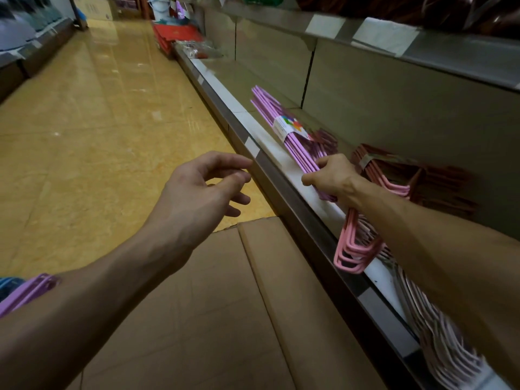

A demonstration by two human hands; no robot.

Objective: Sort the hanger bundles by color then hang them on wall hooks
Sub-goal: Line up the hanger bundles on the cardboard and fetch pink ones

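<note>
A long grey metal store shelf runs beside a brown cardboard box. On this shelf lies the purple wire hanger bundle; the right hand curls its fingers round the near end. A pink hanger bundle lies nearer still. The left hand hovers just off the shelf edge, fingers loosely spread, holding nothing.

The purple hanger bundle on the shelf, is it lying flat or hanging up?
Lying flat. The purple bundle rests on the shelf, paper band around its middle, with the right hand gripping its near end.
</note>
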